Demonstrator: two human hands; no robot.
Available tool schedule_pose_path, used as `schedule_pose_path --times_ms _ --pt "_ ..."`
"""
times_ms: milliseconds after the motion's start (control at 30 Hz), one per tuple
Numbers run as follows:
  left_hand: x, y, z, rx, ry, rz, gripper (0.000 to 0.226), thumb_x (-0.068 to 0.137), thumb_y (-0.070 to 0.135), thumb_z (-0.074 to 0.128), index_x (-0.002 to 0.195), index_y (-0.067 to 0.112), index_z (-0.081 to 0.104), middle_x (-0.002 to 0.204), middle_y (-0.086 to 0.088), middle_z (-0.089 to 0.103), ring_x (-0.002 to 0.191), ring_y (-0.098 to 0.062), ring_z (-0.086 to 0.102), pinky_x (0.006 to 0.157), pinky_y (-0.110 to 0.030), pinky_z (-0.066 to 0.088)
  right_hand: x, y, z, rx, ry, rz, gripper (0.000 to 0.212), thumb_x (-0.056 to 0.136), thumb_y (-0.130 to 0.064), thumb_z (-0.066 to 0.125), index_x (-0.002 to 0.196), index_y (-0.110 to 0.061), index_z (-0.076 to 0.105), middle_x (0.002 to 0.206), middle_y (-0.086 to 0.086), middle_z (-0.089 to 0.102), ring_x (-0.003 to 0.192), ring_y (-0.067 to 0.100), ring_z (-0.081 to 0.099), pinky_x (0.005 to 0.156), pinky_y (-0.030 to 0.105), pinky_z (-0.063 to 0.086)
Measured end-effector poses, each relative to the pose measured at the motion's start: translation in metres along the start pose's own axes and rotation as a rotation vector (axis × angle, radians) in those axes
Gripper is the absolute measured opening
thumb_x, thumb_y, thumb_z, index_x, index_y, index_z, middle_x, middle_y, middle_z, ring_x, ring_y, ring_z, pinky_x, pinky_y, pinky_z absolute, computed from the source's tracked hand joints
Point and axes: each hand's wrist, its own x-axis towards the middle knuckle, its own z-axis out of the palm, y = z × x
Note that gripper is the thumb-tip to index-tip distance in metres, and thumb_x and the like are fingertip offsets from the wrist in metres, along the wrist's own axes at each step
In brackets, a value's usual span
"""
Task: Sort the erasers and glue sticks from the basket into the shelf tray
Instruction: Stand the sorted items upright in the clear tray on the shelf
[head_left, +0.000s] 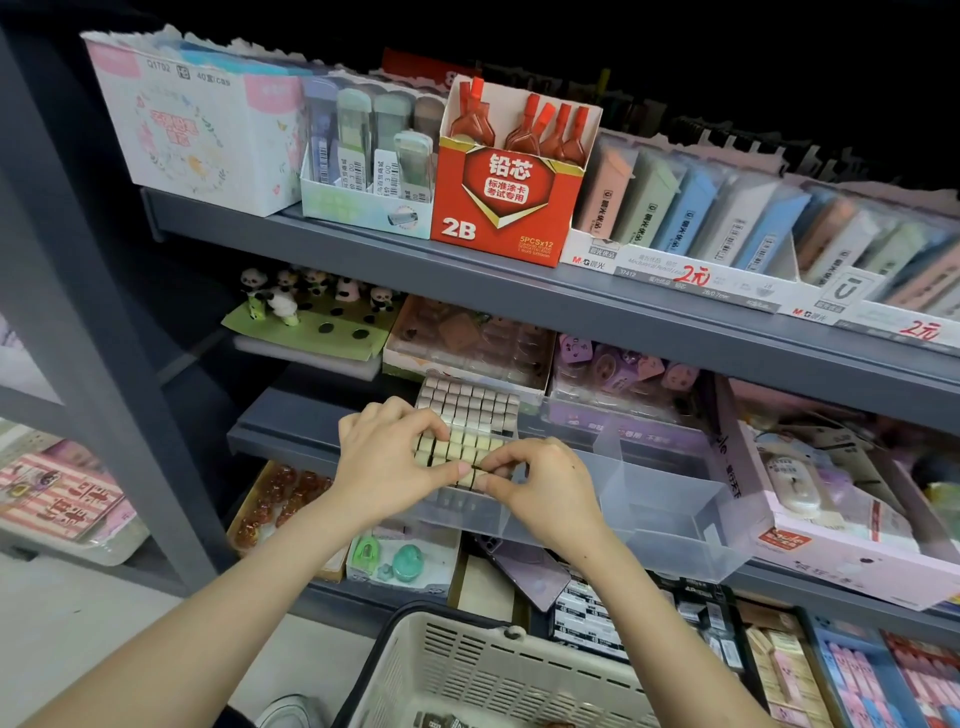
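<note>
1. Shelving (363, 249) of dark grey metal fills the view, with boards above, behind and below both grips, all stocked with stationery boxes.
2. Slatted cream basket (467, 670) sits low, below the grips and nearer the person, between the forearms. What lies in its bottom is cropped and cannot be told.
3. Clear plastic shelf tray (670, 519) juts out from the middle board. Its left compartment lies directly under the grips, and its right compartment is just beside the right grip, on that grip's outer side.
4. Red 2B lead box (498, 208) stands upright on the top board, well above the grips.
5. Erasers (467, 410), small pale blocks packed in tight rows, sit in the tray's left compartment. They run from under the fingertips back away from the grips, pinkish in the far rows and yellowish in the near ones.
6. Left grip (387, 462) has its fingers curled over the near rows, with the thumb tip pressed to a front-row eraser.
7. Right grip (540, 483) has forefinger and thumb pinching the front row of erasers, touching the left thumb tip.
</note>
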Motion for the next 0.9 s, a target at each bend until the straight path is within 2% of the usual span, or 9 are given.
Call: schedule_pose_path --times_ms 133,300,400,500,600,700,767,833,900 --pt "-0.002 -0.002 -0.003 -0.009 0.040 0.012 0.065 0.053 0.081 0.033 0.096 0.040 0.059 0.101 0.013 0.046 0.106 -0.013 0.042 0.088 -0.029 0.019 -0.002 -0.001 -0.005 0.004 0.011 -0.008 0.017 0.084 -0.035 0.069 0.099 -0.029 0.069 0.089 -0.013 0.067 0.092 0.009 0.047 0.071 0.022 0.031" --pt "-0.020 -0.002 -0.024 0.024 0.213 0.030 0.061 0.067 0.071 0.036 0.100 0.029 0.064 0.101 0.004 0.051 0.105 -0.023 0.046 0.091 -0.035 0.023 -0.039 -0.003 -0.023 0.180 0.152 -0.060 0.005 0.086 -0.026 0.067 0.088 -0.031 0.067 0.088 -0.019 0.063 0.085 0.002 0.048 0.073 0.009 0.033" --pt "-0.054 -0.003 -0.027 0.026 0.322 0.080 0.045 0.076 0.057 0.046 0.097 0.023 0.067 0.098 0.000 0.057 0.099 -0.025 0.052 0.087 -0.037 0.029 -0.089 0.009 -0.011 0.403 0.193 -0.017 0.016 0.086 -0.019 0.066 0.080 -0.034 0.064 0.082 -0.018 0.064 0.074 0.000 0.051 0.068 0.008 0.037" --pt "-0.101 -0.015 -0.002 0.068 0.289 0.143 0.036 0.079 0.045 0.050 0.094 0.018 0.067 0.092 -0.002 0.058 0.090 -0.025 0.054 0.081 -0.037 0.033 -0.139 0.038 0.039 0.488 0.046 0.145 0.022 0.086 -0.014 0.066 0.079 -0.035 0.064 0.078 -0.012 0.066 0.066 0.001 0.055 0.064 0.015 0.044" --pt "-0.151 -0.045 0.046 0.179 0.099 0.083 0.040 0.080 0.046 0.046 0.098 0.016 0.066 0.091 -0.005 0.058 0.085 -0.029 0.055 0.073 -0.037 0.032 -0.176 0.078 0.111 0.441 -0.203 0.332 0.012 0.088 -0.015 0.065 0.089 -0.027 0.066 0.085 -0.017 0.064 0.074 0.003 0.061 0.072 0.022 0.052" --pt "-0.195 -0.071 0.088 0.233 -0.087 -0.045 0.051 0.083 0.048 0.041 0.114 0.013 0.061 0.094 -0.010 0.060 0.087 -0.034 0.058 0.075 -0.041 0.040 -0.200 0.107 0.177 0.450 -0.388 0.533 0.019 0.090 -0.013 0.062 0.109 -0.009 0.063 0.100 -0.001 0.065 0.083 0.014 0.062 0.063 0.009 0.047" --pt "-0.213 -0.078 0.107 0.226 -0.150 -0.094 0.055 0.085 0.047 0.038 0.124 0.011 0.053 0.098 -0.013 0.063 0.091 -0.036 0.059 0.077 -0.044 0.044 -0.210 0.113 0.214 0.488 -0.471 0.634 0.028 0.089 -0.016 0.064 0.115 -0.006 0.059 0.101 -0.002 0.062 0.076 0.010 0.062 0.062 0.010 0.050" --pt "-0.221 -0.078 0.119 0.169 -0.203 -0.161 0.059 0.087 0.048 0.035 0.131 0.010 0.046 0.104 -0.016 0.063 0.098 -0.037 0.058 0.081 -0.046 0.043 -0.215 0.115 0.246 0.473 -0.544 0.654 0.025 0.087 -0.025 0.068 0.108 -0.013 0.062 0.092 -0.010 0.060 0.075 0.008 0.061 0.074 0.023 0.056" --pt "-0.221 -0.079 0.126 0.090 -0.202 -0.233 0.066 0.088 0.052 0.032 0.137 0.010 0.042 0.112 -0.016 0.062 0.106 -0.038 0.055 0.088 -0.049 0.040 -0.217 0.116 0.273 0.353 -0.626 0.637 0.012 0.086 -0.032 0.067 0.082 -0.022 0.064 0.079 -0.011 0.061 0.071 0.007 0.059 0.076 0.030 0.055"
